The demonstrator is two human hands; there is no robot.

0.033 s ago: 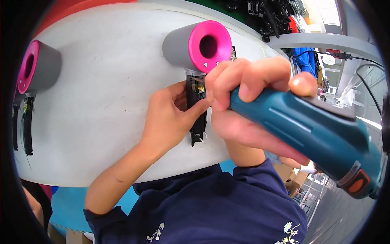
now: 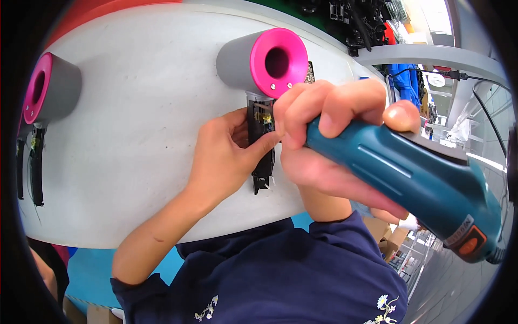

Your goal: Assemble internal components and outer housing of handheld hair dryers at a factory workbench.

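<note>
A hair dryer with a grey barrel [image 2: 231, 60] and a pink ring [image 2: 298, 53] lies on the white table [image 2: 135, 146]. Its narrow black handle [image 2: 256, 132] is uncovered, showing small parts and thin wires, and points toward me. My left hand [image 2: 224, 154] is closed on this handle from the left, thumb across its front. Wrapped in my right hand [image 2: 305, 127] is a teal electric screwdriver [image 2: 396, 164], slanting down to the right. The fingers surround its front end beside the handle. Its tip is hidden behind my fingers.
At the left edge lie more grey-and-pink hair dryers [image 2: 62, 89] with uncovered black handles. A red surface [image 2: 108, 15] borders the table at the far left. Black parts [image 2: 350, 27] sit beyond the far right, near a curved grey rail [image 2: 431, 53]. Another person's arm [image 2: 44, 272] shows lower left.
The rear of the screwdriver has shifted very slightly to the left, and my right fingers have moved a little with it. My left hand and the hair dryer stay put.
</note>
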